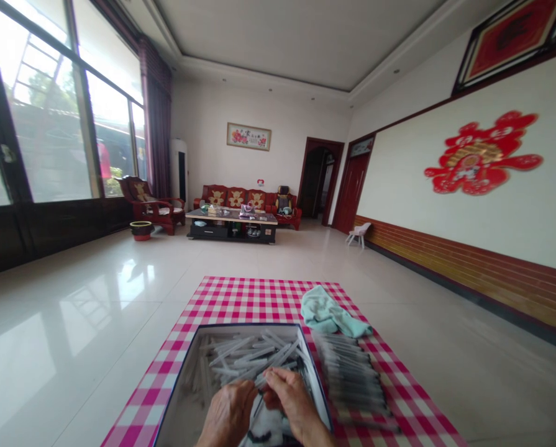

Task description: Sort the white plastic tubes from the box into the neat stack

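Though half-hidden, a dark stick (258, 407), seemingly in tightly pinched hands (230, 406) (292, 398), slanting away rightward.

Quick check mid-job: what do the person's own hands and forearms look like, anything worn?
The left hand and right hand are both ungloved. I see no sleeve, watch, ring or marking on either; the forearms are mostly out of frame.

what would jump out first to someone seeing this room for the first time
Probably the large red decoration on the white wall at the right. Closer in, the pink-and-white checked tablecloth at bottom centre draws the eye, bearing an open box of slim translucent tubes. The left hand and right hand nearly meet over that box.
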Tool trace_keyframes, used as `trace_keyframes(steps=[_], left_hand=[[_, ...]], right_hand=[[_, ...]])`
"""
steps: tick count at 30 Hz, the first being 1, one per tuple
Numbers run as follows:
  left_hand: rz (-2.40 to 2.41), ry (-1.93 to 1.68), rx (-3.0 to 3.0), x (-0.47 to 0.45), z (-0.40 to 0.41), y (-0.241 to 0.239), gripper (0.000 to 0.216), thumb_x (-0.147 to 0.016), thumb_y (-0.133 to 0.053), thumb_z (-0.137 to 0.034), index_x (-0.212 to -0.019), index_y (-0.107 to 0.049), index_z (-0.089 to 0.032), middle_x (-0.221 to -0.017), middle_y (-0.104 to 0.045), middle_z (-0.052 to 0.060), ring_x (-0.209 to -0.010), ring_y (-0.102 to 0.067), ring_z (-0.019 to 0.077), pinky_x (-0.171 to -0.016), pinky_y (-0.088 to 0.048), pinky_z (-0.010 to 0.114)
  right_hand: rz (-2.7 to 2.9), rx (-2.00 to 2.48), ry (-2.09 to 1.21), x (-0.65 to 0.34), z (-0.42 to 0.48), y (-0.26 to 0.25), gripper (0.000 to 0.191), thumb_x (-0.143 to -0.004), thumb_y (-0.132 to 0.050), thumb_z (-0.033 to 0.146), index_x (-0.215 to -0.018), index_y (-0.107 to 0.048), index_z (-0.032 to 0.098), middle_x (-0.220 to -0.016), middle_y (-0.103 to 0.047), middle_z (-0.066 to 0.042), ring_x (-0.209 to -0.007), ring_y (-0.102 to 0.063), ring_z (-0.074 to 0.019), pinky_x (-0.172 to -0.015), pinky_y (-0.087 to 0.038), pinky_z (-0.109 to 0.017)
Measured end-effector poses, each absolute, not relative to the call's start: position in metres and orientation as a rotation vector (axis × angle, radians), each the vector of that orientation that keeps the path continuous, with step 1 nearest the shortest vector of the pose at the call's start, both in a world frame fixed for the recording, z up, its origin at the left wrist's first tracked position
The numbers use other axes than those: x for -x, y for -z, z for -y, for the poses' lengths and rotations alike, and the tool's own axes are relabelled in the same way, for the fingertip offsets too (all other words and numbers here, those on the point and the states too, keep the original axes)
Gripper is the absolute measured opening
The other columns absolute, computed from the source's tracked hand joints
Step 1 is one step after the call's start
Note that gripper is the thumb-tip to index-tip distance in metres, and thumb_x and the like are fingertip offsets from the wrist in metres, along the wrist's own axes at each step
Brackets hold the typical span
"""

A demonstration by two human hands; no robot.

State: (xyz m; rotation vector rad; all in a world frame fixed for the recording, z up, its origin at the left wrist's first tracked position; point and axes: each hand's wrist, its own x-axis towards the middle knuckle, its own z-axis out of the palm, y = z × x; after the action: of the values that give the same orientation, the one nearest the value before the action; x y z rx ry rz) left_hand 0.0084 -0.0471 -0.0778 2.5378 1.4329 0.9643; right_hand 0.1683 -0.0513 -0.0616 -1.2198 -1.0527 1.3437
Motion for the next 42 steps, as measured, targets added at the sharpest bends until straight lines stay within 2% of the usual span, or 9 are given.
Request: trace_keyframes(steps=[8,11,14,18,23,27,30,34,42], left_hand=[[-1.297,-1.097,-2.479,-0.011,0.04,0.078,0.025,-0.091,-0.038,-0.019,-0.075,-0.057,-0.022,-0.066,-0.066,0.0,-0.059,-0.065,0.0133,-0.054,-0.044,0.02],[-1.195,-1.13,-2.418,-0.01,0.038,0.074,0.026,-0.092,-0.037,-0.02,-0.083,-0.06,-0.022,-0.071,-0.068,0.001,-0.064,-0.067,0.0132,-0.059,-0.048,0.02],[-1.221,-1.252,-2.405,-0.007,0.034,0.077,0.025,-0.09,-0.045,-0.029,-0.11,-0.058,-0.021,-0.091,-0.07,0.006,-0.081,-0.068,0.0175,-0.07,-0.054,0.025],[-1.382,-1.382,-2.33,-0.004,0.029,0.086,0.05,-0.087,-0.05,-0.035,-0.134,-0.041,-0.019,-0.116,-0.063,0.011,-0.103,-0.063,0.0219,-0.082,-0.054,0.032],[-1.394,-1.328,-2.287,-0.003,0.027,0.093,0.043,-0.088,-0.047,-0.033,-0.13,-0.045,-0.024,-0.118,-0.062,0.008,-0.103,-0.064,0.0206,-0.08,-0.056,0.032],[-1.371,-1.325,-2.305,-0.002,0.025,0.095,0.038,-0.087,-0.048,-0.033,-0.124,-0.051,-0.023,-0.115,-0.063,0.008,-0.097,-0.066,0.0196,-0.078,-0.056,0.03],[-1.37,-1.32,-2.335,-0.002,0.025,0.096,0.035,-0.086,-0.049,-0.032,-0.12,-0.054,-0.023,-0.111,-0.065,0.007,-0.094,-0.067,0.0198,-0.076,-0.056,0.03],[-1.37,-1.328,-2.351,-0.002,0.025,0.098,0.034,-0.086,-0.048,-0.031,-0.118,-0.056,-0.023,-0.108,-0.066,0.007,-0.09,-0.068,0.02,-0.074,-0.057,0.03],[-1.361,-1.381,-2.381,-0.002,0.026,0.101,0.033,-0.086,-0.047,-0.032,-0.117,-0.057,-0.023,-0.106,-0.067,0.009,-0.085,-0.068,0.0206,-0.073,-0.056,0.032]], right_hand=[[0.933,1.082,-1.449,-0.159,0.055,0.058,0.03,-0.068,-0.068,0.033,-0.095,-0.064,0.019,-0.081,-0.066,0.001,-0.072,-0.062,-0.0144,-0.063,-0.045,-0.023],[0.95,1.119,-1.383,-0.149,0.056,0.056,0.025,-0.066,-0.067,0.028,-0.089,-0.064,0.017,-0.082,-0.068,-0.001,-0.073,-0.062,-0.0159,-0.063,-0.045,-0.024],[0.907,1.093,-1.301,-0.149,0.05,0.049,0.024,-0.068,-0.065,0.032,-0.087,-0.062,0.018,-0.081,-0.069,-0.003,-0.073,-0.064,-0.0181,-0.063,-0.047,-0.026],[0.872,1.042,-1.112,-0.185,0.047,0.015,0.032,-0.075,-0.061,0.044,-0.099,-0.058,0.022,-0.098,-0.07,-0.004,-0.087,-0.065,-0.0203,-0.07,-0.051,-0.029],[1.258,1.179,-0.521,-0.265,0.071,-0.038,0.028,-0.086,-0.051,0.04,-0.106,-0.059,0.022,-0.105,-0.067,-0.007,-0.099,-0.062,-0.0229,-0.084,-0.049,-0.033],[1.745,1.484,-0.031,-0.309,0.096,-0.022,0.026,-0.089,-0.042,0.023,-0.104,-0.063,0.021,-0.1,-0.064,-0.009,-0.096,-0.06,-0.0227,-0.085,-0.046,-0.034],[2.037,1.756,0.028,-0.324,0.111,0.02,0.036,-0.086,-0.034,0.01,-0.098,-0.065,0.022,-0.087,-0.063,-0.007,-0.081,-0.06,-0.0193,-0.072,-0.046,-0.029],[2.099,1.979,0.127,-0.331,0.122,0.061,0.039,-0.084,-0.034,0.006,-0.098,-0.067,0.023,-0.088,-0.064,-0.006,-0.08,-0.059,-0.0175,-0.073,-0.042,-0.027],[2.006,1.951,0.049,-0.331,0.121,0.064,0.042,-0.08,-0.037,0.004,-0.103,-0.066,0.022,-0.094,-0.065,-0.008,-0.088,-0.061,-0.0211,-0.08,-0.043,-0.03]])
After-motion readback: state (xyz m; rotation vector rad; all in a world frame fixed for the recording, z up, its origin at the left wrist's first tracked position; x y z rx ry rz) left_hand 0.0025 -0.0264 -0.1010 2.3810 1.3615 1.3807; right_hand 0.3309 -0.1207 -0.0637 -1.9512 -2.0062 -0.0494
